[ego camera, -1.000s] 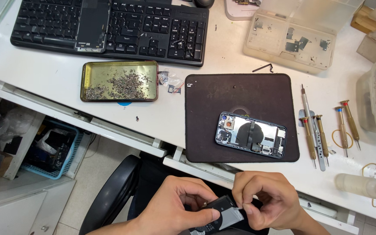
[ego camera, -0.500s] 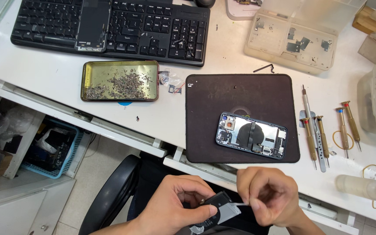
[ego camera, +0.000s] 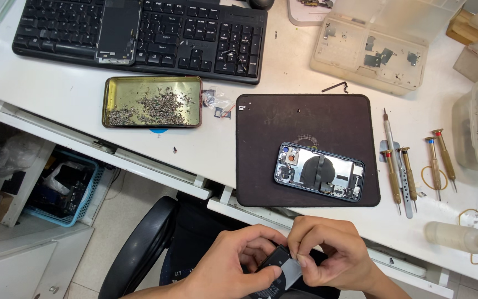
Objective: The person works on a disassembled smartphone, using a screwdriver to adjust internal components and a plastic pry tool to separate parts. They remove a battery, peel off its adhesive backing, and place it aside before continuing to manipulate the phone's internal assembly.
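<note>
Both hands meet below the desk's front edge over my lap. My left hand (ego camera: 229,264) grips a small black rectangular battery-like part (ego camera: 276,264) with a pale film on it. My right hand (ego camera: 332,256) pinches the top edge of that same part. On the dark work mat (ego camera: 266,138) above lies an opened phone body (ego camera: 319,172), its insides showing, untouched by either hand.
A metal tray of several tiny screws (ego camera: 151,102) sits left of the mat. A black keyboard (ego camera: 139,30) lies at the back, a clear parts box (ego camera: 380,41) at the back right. Screwdrivers (ego camera: 402,166) and a squeeze bottle (ego camera: 460,237) lie at the right. A black chair (ego camera: 139,249) stands below.
My two hands have drawn closer together over the black part, and my right fingers have shifted onto its upper edge. The desk items have not moved.
</note>
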